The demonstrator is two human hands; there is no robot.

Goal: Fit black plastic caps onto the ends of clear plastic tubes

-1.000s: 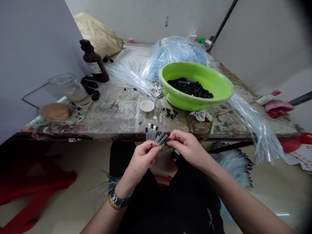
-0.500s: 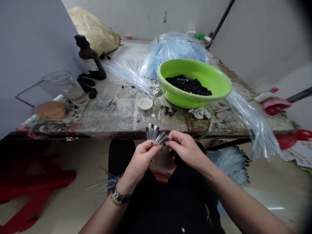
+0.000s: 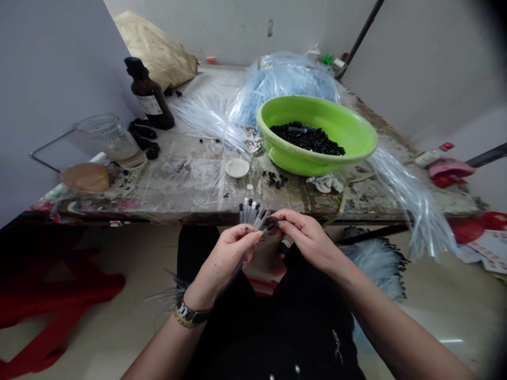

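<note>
Several clear tubes (image 3: 249,215): fanned, pinched in the left hand (image 3: 227,256) near the bench (image 3: 178,187).
Right hand (image 3: 307,240): a small dark piece (image 3: 270,225) is pinched beside them.
Green basin (image 3: 312,166): black pieces (image 3: 307,140) are heaped inside.

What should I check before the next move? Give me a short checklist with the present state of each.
1. Left grip secure on the clear tubes: ok, thumb and fingers close on the fanned bundle.
2. Right grip beside the bundle: ok, its fingertips are at the bundle's right side.
3. Small dark piece seated on a tube: cannot tell, too small and partly covered.
4. Green basin stocked: ok, a heap of black pieces lies inside.
5. Tabletop free of loose bits: not ok, loose black bits lie in front of the basin.
6. Brown bottle closed: ok, its black cap is on.
</note>
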